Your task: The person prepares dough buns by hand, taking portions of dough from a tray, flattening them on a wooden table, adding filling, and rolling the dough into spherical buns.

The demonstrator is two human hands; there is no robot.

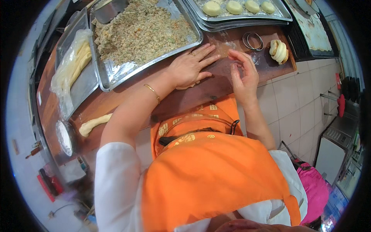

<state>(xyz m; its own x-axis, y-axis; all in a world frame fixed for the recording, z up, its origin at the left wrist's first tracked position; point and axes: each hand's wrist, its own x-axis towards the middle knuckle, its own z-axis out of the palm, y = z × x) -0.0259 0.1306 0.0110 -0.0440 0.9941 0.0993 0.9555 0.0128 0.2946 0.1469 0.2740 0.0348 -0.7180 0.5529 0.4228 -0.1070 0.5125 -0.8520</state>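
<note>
My left hand (190,66) lies flat on the brown wooden table (170,101), fingers stretched and spread, near the corner of a metal tray of filling. A pale edge, perhaps dough, peeks out from under its palm; the rest is hidden. My right hand (246,74) hovers by the table's front edge, fingers slightly curled and thumb apart, holding nothing. To its right a coiled roll of dough around filling (278,52) rests on the table, beside thin metal rings (253,41). A strip of dough (94,124) lies left of my left forearm.
The large tray (150,62) holds crumbly filling (143,33) and a metal scoop (111,11). Plastic-wrapped dough (77,63) sits on a tray at left, above a bowl of white stuff (63,137). At the back, stacked trays (247,24) carry several round dough pieces (234,7).
</note>
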